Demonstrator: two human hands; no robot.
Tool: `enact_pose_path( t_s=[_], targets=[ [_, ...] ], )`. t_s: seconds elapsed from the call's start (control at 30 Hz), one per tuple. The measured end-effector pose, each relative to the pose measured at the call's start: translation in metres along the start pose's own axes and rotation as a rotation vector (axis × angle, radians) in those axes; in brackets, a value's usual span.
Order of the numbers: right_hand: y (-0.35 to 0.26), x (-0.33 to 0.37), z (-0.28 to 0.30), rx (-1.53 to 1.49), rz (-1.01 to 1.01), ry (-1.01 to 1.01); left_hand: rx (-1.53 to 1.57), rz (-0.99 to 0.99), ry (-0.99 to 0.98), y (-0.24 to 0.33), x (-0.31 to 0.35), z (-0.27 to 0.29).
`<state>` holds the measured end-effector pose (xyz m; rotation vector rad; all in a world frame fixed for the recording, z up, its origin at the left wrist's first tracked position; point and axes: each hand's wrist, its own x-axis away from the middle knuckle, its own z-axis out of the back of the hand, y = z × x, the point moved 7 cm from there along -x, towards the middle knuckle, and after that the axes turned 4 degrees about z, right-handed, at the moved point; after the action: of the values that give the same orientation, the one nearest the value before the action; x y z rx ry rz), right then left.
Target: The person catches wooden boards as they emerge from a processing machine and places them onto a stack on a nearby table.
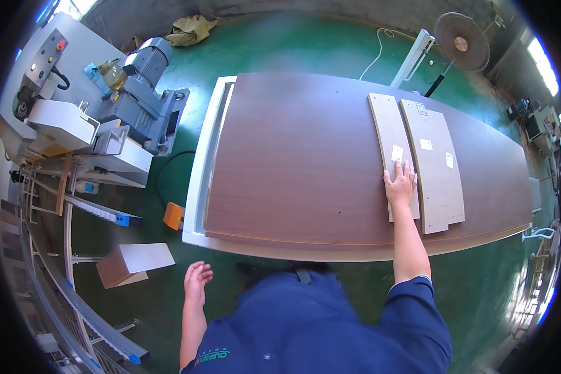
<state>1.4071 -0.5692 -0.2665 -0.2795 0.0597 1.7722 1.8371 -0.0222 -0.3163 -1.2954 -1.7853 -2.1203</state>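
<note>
My right hand [401,182] lies flat with spread fingers on a narrow pale wooden board [385,118], just below its white label. Right beside it is a wider pale board [434,181] with a stepped edge, a curved outer side and several small labels. Both boards rest on a large dark brown panel [287,156]. Away from the panel's near left corner, my left hand [197,282] hangs over the floor, fingers loosely bent and holding nothing.
A white frame edge [196,206] shows under the panel's left side. On the left stand a machine with a grey motor [148,62], an orange foot pedal [173,215], a box-like wooden piece [134,262] and roller rails [96,311]. A round fan [461,43] stands behind.
</note>
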Motion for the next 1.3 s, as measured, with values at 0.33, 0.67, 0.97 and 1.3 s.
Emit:
enact_pose_path(
  t_s=[0.33, 0.67, 0.97, 1.3],
  targets=[
    [0.028, -0.007, -0.023, 0.214, 0.097, 0.145, 0.152, 0.069, 0.050, -0.036, 0.026, 0.007],
    [0.086, -0.031, -0.040, 0.287, -0.442, 0.005, 0.301, 0.037, 0.200, -0.046, 0.030, 0.076],
    [-0.150, 0.094, -0.041, -0.323, 0.275, 0.089, 0.737, -0.103, 0.477, 0.012, -0.050, 0.254],
    [-0.154, 0.147, 0.009, -0.286, 0.152, 0.206, 0.662, -0.376, 0.661, 0.200, -0.133, 0.451]
  ],
)
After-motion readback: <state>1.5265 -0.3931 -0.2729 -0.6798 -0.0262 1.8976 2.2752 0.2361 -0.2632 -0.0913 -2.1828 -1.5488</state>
